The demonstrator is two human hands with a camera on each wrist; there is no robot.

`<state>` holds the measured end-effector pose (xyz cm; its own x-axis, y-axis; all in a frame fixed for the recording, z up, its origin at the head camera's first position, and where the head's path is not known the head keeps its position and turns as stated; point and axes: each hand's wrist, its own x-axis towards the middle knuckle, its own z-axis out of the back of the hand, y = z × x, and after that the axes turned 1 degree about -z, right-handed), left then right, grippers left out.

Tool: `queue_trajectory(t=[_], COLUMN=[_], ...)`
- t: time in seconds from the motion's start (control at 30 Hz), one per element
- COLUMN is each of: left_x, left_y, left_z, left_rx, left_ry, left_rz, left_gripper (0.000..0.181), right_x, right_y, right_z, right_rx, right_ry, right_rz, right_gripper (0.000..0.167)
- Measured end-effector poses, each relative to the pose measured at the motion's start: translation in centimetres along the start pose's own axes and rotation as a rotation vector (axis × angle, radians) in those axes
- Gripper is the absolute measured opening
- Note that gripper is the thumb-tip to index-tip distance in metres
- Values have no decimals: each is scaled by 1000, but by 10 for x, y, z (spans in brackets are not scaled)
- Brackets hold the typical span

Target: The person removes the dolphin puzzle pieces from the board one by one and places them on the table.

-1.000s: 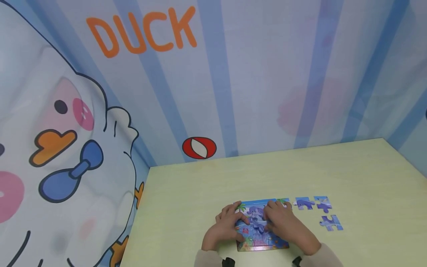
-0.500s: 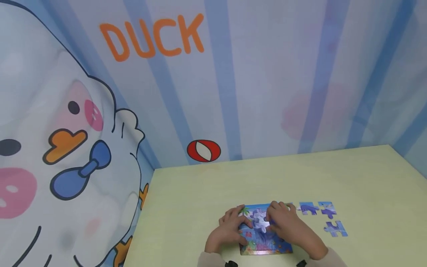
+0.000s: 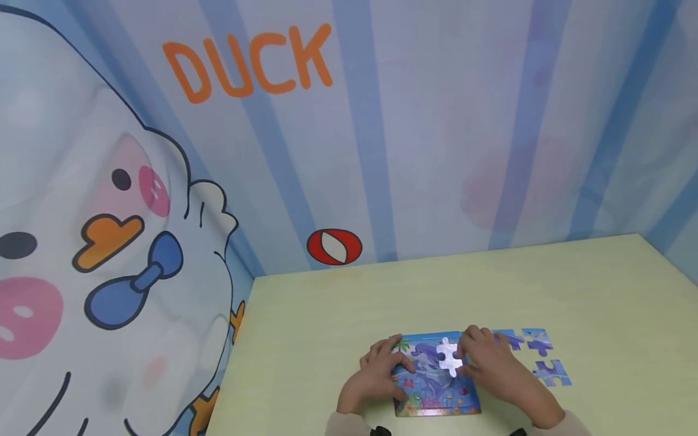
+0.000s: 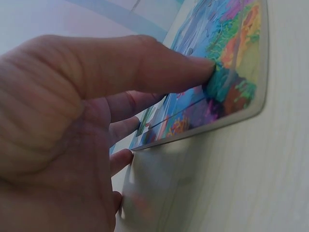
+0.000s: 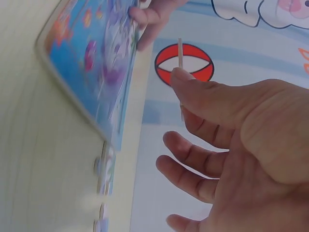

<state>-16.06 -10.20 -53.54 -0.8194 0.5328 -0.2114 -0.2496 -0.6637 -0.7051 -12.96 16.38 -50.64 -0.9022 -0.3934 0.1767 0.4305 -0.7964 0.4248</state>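
My right hand (image 3: 493, 360) pinches a jigsaw piece (image 3: 448, 357) between thumb and fingertip, raised over the right half of the puzzle board (image 3: 431, 407). Light glares off the piece in the head view; seen from the right wrist, that piece (image 5: 180, 50) shows edge-on as a thin strip. The board's picture has dolphins, a palm and a coral border. My left hand (image 3: 375, 370) rests on the board's left side, fingers spread and thumb apart. From the left wrist, the thumb (image 4: 193, 72) touches the board's colourful surface, the other fingers lying along the edge.
Several loose jigsaw pieces lie right of the board, among them an upper one (image 3: 538, 342) and a lower one (image 3: 553, 372); my right hand partly covers others. The pale table (image 3: 305, 327) meets a striped wall cloth (image 3: 425, 121) printed with a duck.
A jigsaw piece that was low over the board's middle is lifted and carried right in my right hand. My left hand stays on the board. The head view shifted slightly.
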Motion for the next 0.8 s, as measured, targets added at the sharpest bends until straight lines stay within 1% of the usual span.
queue_trajectory(t=[0.1, 0.2, 0.4, 0.53, 0.8], left_x=[1, 2, 2, 2, 2], left_y=[-1, -3, -4, -4, -3], left_z=[0, 0, 1, 1, 0], left_rx=[-3, 2, 3, 8, 3], left_ry=[-5, -11, 0, 3, -3], left_rz=[-2, 0, -3, -5, 3], left_gripper=[32, 32, 31, 31, 31], right_x=[-5, -10, -18, -23, -30], right_y=[-6, -12, -22, -28, -37], right_z=[4, 6, 7, 7, 9], right_rx=[9, 8, 16, 10, -5], right_ry=[-10, -39, -81, -97, -94], right_rz=[-9, -18, -43, -28, -10], right_gripper=[32, 34, 34, 36, 37])
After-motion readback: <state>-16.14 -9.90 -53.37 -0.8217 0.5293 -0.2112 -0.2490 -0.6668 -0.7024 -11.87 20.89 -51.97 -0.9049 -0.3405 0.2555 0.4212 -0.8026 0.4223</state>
